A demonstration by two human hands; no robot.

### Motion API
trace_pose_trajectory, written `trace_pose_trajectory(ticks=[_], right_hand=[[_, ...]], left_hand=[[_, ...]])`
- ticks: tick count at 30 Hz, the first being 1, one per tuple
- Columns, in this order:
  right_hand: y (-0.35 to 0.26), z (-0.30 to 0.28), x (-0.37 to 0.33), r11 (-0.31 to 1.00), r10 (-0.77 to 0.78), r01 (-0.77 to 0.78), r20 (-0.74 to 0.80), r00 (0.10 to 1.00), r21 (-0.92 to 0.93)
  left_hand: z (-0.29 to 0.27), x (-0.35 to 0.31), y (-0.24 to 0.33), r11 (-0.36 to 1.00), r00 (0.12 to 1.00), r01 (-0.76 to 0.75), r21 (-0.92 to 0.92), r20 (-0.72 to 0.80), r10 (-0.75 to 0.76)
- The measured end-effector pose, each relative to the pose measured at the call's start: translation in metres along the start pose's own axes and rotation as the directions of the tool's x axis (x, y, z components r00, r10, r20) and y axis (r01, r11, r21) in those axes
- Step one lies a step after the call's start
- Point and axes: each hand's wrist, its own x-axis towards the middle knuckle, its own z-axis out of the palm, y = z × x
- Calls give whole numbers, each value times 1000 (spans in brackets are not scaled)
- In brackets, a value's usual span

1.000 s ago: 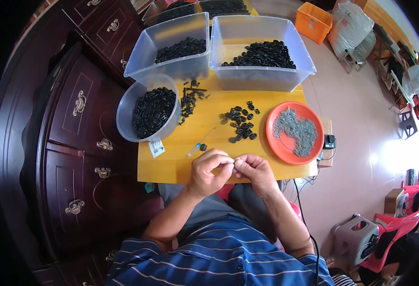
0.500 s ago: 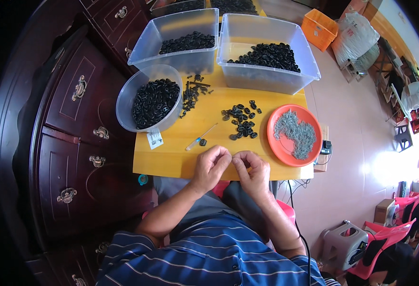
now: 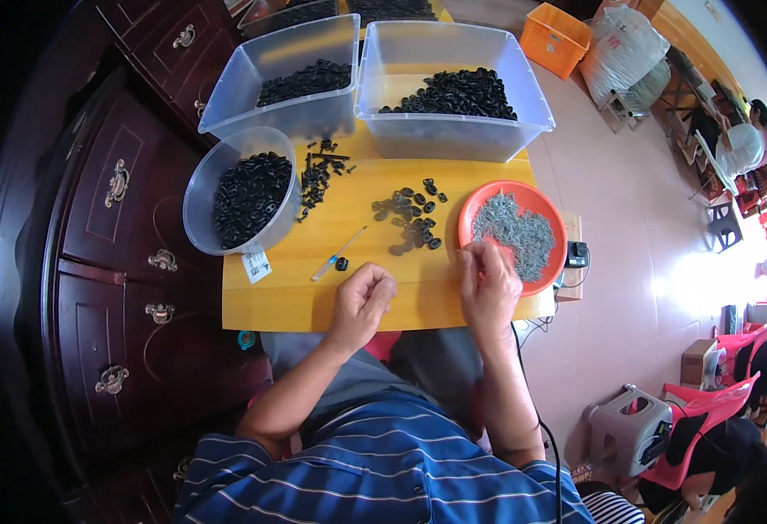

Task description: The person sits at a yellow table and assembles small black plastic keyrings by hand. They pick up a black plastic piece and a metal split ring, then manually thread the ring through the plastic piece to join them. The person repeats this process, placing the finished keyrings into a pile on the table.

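My left hand (image 3: 363, 306) hovers at the near part of the yellow table, fingers curled closed; whatever they hold, if anything, is hidden. My right hand (image 3: 491, 284) is at the near-left rim of an orange-red plate (image 3: 560, 262), thumb and fingers pinched together. Any piece in that pinch is too small to make out. Thin grey metal pieces (image 3: 527, 236) lie heaped in the plate. Beyond my left hand lie a slim screwdriver-like tool (image 3: 325, 266) with a thin shaft and one small black piece (image 3: 341, 264). Several loose black oval pieces (image 3: 417, 225) are scattered left of the plate.
A round clear tub (image 3: 193, 205) of black pieces stands at the left. Two clear rectangular bins (image 3: 270, 122) with more black parts stand behind. Small black rods (image 3: 315, 179) lie beside the tub. Dark drawers (image 3: 95, 227) border the left; a cable (image 3: 544, 428) runs near my right arm.
My hands, together before, are now apart. The right one has moved right to the plate; the left stays near the table edge, fingers more curled. The whole view has shifted slightly.
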Motion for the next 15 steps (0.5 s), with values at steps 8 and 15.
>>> trace_pose_trajectory(ticks=[8, 15], right_hand=[[28, -10, 6, 980, 61, -54, 30, 998, -191], [-9, 21, -2, 994, -81, 95, 249, 965, -46]], left_hand=[[-10, 0, 3, 1000, 1000, -11, -3, -16, 11], [-24, 6, 9, 997, 992, -79, 4, -96, 79]])
